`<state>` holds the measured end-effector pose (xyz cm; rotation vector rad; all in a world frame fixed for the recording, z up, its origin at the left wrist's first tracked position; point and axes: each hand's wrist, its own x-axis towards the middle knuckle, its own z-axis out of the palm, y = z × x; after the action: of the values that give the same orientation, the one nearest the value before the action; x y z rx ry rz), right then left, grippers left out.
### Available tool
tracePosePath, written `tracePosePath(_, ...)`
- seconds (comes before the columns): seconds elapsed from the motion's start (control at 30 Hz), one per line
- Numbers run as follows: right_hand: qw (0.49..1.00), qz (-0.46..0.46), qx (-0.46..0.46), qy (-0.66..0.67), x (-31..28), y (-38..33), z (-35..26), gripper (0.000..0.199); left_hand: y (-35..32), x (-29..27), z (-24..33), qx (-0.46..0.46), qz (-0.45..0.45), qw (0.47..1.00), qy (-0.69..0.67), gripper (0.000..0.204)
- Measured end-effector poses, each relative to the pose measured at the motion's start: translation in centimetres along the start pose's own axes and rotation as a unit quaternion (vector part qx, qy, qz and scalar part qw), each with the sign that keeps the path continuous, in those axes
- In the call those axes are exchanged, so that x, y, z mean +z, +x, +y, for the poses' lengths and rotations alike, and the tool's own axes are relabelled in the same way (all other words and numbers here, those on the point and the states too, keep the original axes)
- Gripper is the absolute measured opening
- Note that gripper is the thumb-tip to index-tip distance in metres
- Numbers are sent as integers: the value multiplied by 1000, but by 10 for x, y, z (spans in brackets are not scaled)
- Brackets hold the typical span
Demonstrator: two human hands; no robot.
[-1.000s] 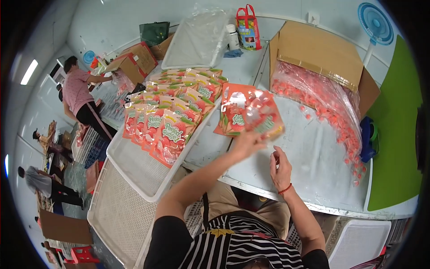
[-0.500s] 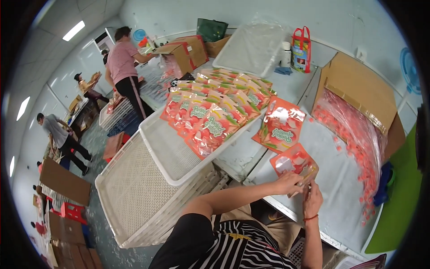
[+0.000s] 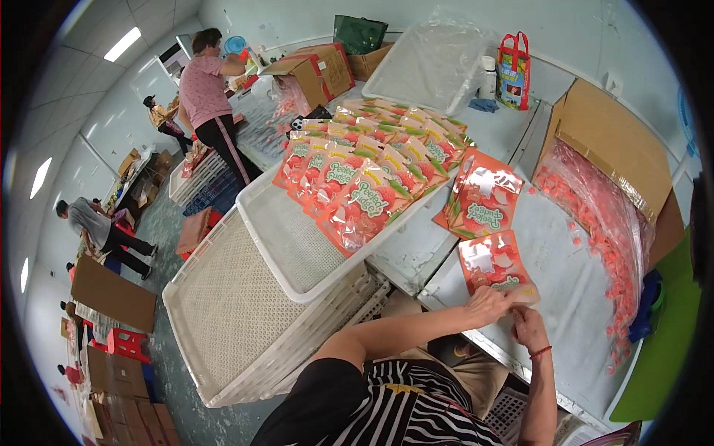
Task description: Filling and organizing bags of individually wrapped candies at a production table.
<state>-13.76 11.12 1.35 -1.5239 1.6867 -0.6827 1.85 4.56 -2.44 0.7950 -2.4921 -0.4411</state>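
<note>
A glossy red-orange pouch with fruit pictures (image 3: 491, 256) lies on the table's near edge in front of me. My left hand (image 3: 487, 305) is closed on the near end of this pouch, which bends up between its fingers. Just right of it, my right hand (image 3: 530, 329) is closed with curled fingers, close against the pouch's near edge; what those fingers hold is hidden. Beyond the held pouch lies a small pile of the same pouches (image 3: 483, 195). To the left, many more lie overlapping in rows (image 3: 364, 201) on a white mesh tray (image 3: 286, 260).
Stacked cream trays (image 3: 223, 297) stand at my left under the white tray. On the right, a tipped cardboard box (image 3: 613, 149) spills small red wrapped pieces (image 3: 595, 253) from a clear bag. A white bottle (image 3: 487, 78) and a red-handled bag (image 3: 513, 74) stand behind. Co-workers (image 3: 212, 89) work at far left.
The held pouch has turned straighter and lies flatter, with its near end now bent up. My right hand has lowered slightly and curled tighter. The head view has shifted a little.
</note>
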Motion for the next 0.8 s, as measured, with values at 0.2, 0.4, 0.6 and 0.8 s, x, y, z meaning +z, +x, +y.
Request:
tracePosePath(0.2,873,77,152,456,2,3,1,24,7,-11,17,13,-31,998,45,50)
tracePosePath(0.4,815,-156,225,510,-3,0,28,15,3,-10,15,72,96,992,-29,45)
tracePosePath(0.6,741,47,148,653,-1,-3,10,27,3,13,33,63,98,988,-101,53)
tracePosePath(0.8,754,-109,42,646,-8,-20,51,40,5,5,65,210,76,974,-49,45)
